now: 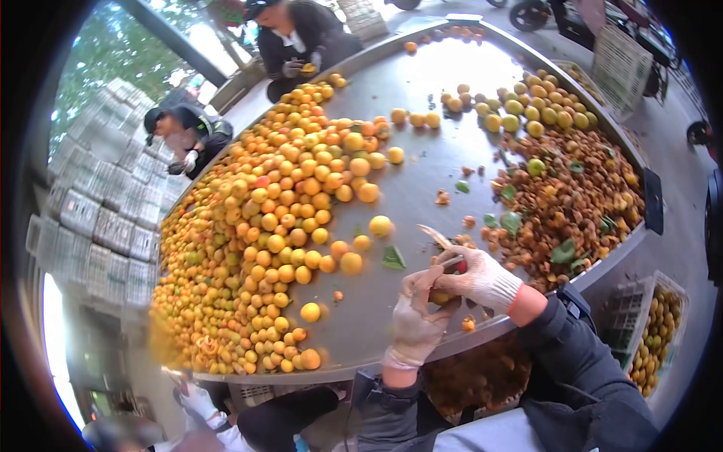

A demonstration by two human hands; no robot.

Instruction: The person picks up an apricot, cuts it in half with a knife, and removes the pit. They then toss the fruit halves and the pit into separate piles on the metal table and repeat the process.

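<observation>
Both my hands wear pale work gloves and meet over the near edge of the metal table. My left hand (418,320) is closed around a yellowish persimmon (443,297), mostly hidden by the fingers. Against that fruit, my right hand (480,280) is closed on a small tool with a red part (461,266); its kind I cannot tell. A pale, pointed strip (434,236) sticks out beyond the right fingers. Left of my hands lies a big heap of orange-yellow persimmons (294,203). To the right is a pile of brown scraps (572,196) with green leaves.
Greener persimmons (538,102) lie at the far right of the table (422,177). A crate of fruit (654,339) stands at lower right; brown scraps (482,377) lie below the near edge. Two people (301,38) work along the far left side, and another gloved hand (197,401) shows at lower left.
</observation>
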